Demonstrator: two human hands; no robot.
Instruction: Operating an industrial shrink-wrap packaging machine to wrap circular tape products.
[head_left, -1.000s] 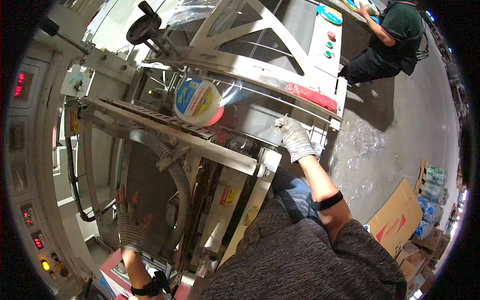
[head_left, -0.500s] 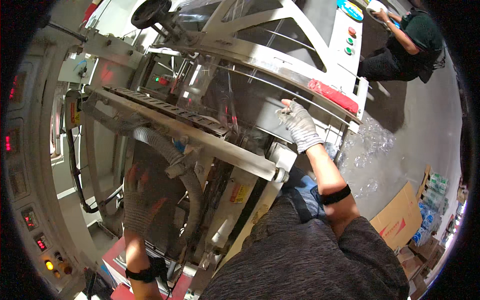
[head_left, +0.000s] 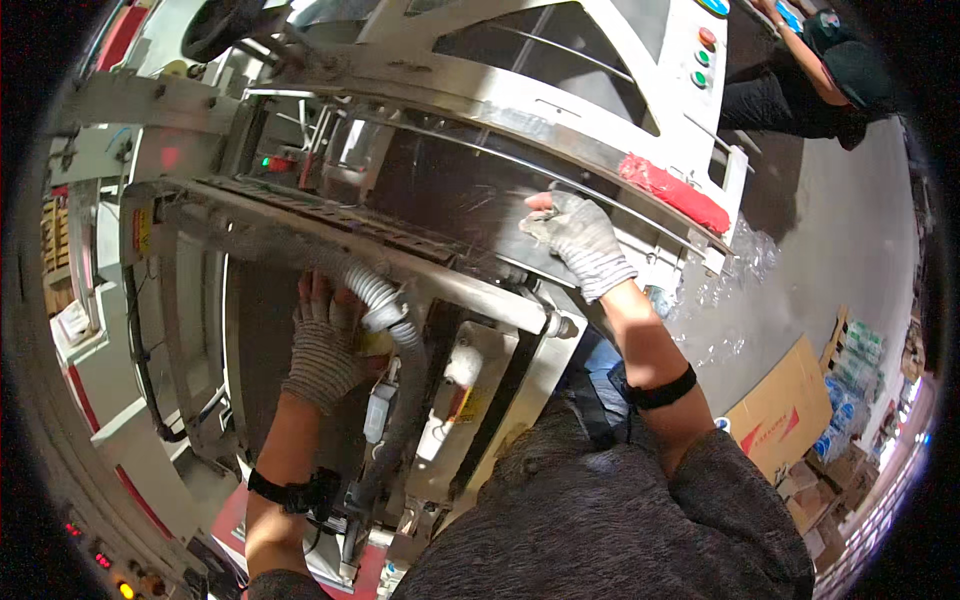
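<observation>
Grey concrete floor (head_left: pixel 850 250) runs off to my right, while a big steel packaging machine (head_left: pixel 480 90) fills nearly everything ahead of me. My left hand (head_left: pixel 322 345), in a grey knit glove, reaches low into the machine's frame with its fingers spread and pressed flat against the dark inner panel, right beside a grey corrugated hose (head_left: pixel 375 295); something yellow shows at the edge of the palm, but I cannot tell whether the hand has hold of it. My right hand (head_left: pixel 578 238), gloved the same way, is up higher and loosely open, its palm and fingers lying on the sheet of clear plastic film (head_left: pixel 470 190) that stretches over the machine's dark sloping face; it presses on the film rather than pinching it. A black band sits on each of my forearms. Just above the left hand a dark slatted rail (head_left: pixel 330 215) crosses the frame at a slant. Beyond the right hand a red strip (head_left: pixel 675 192) runs along the machine's white side panel, with coloured buttons (head_left: pixel 702 58) above it. Crumpled clear plastic (head_left: pixel 735 270) lies on the floor near the machine's corner, a flattened cardboard box (head_left: pixel 790 410) lies further right, and another person (head_left: pixel 820 75) in dark clothes stands at the top right.
</observation>
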